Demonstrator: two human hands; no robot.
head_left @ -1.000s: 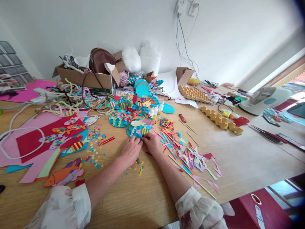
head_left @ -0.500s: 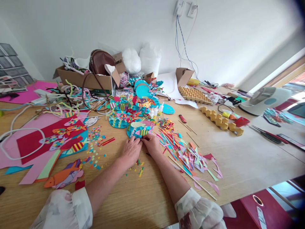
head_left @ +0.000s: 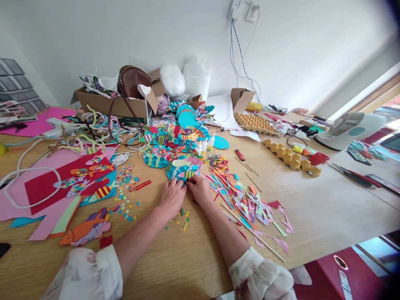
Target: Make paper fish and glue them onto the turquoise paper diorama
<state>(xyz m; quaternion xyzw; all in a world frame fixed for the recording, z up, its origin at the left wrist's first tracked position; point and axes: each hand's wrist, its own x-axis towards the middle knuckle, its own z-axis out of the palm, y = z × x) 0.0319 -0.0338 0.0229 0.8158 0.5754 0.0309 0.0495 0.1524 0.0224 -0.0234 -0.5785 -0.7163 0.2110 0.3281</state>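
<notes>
A round blue paper craft with paper fish on it [head_left: 178, 166] lies in the middle of the table. At its near edge my left hand [head_left: 173, 195] is closed, with fingers bent against the rim. My right hand [head_left: 198, 189] meets the same edge from the right, its fingertips pinched close to those of the left hand. What exactly is between the fingertips is hidden. Just beyond sit a second blue fish craft [head_left: 155, 157] and several white glue bottles [head_left: 204, 146]. Small green and yellow paper scraps [head_left: 185, 223] lie below my hands.
Left are cut paper fish on a red sheet [head_left: 39, 189] and orange fish [head_left: 84, 231]. Paper strips and offcuts [head_left: 256, 204] spread right, beside a long thin stick [head_left: 262, 239]. Behind stand a cardboard box [head_left: 109, 104] and egg cartons [head_left: 289, 156]. Scissors [head_left: 353, 175] lie far right.
The view has shifted very slightly. Both hands stay at the near edge of the blue paper craft, with hardly any movement.
</notes>
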